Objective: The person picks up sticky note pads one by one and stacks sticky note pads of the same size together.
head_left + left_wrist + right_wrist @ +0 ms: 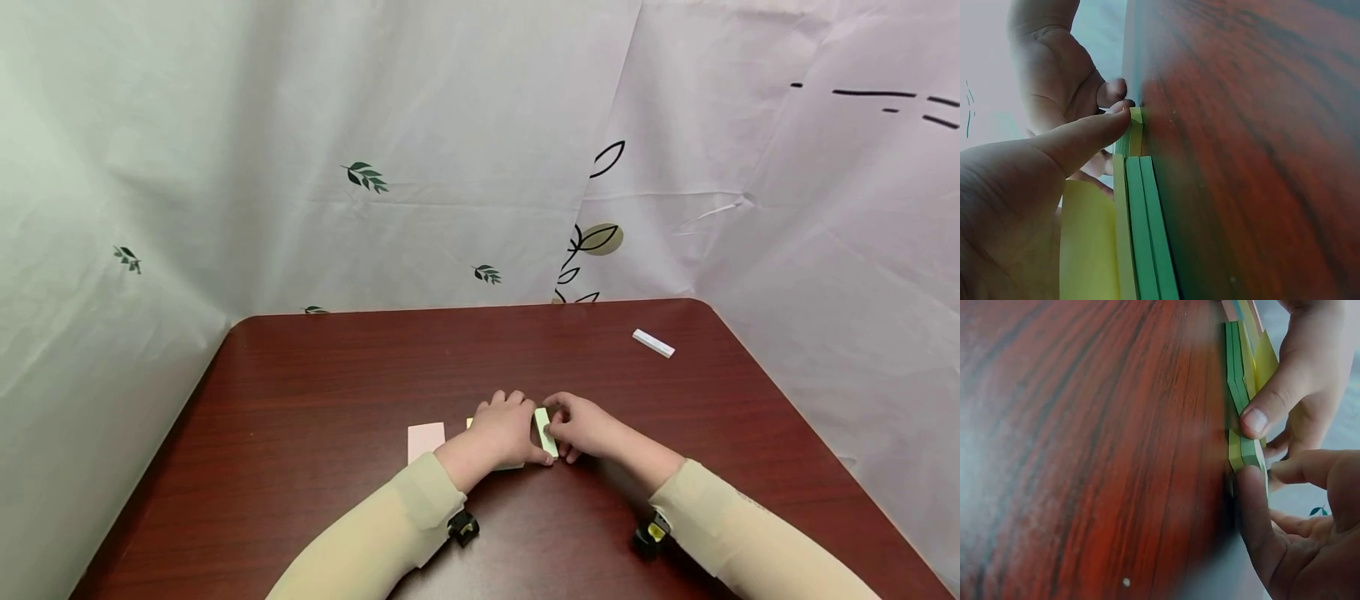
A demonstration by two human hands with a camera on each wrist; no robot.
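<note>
A narrow pale-green and yellow strip of sticky notes (547,432) lies between the two hands. The left hand (504,429) spans it from the left, thumb at its near end and index finger toward its far end. From the other side the right hand (583,427) holds the strip with bent fingers, its thumb (1252,487) at the near end beside the left thumb. Beneath the left palm are stacked green sticky pads (1142,212), partly hidden, with a yellow sheet (1088,244) standing up beside them. The strip's end touches the stack's side in the wrist views.
Left of the left hand, a pink sticky note (426,440) lies on the dark red wooden table (315,375). A white bar-shaped item (653,343) rests at the back right. Patterned white cloth (450,125) hangs behind the table and along its sides.
</note>
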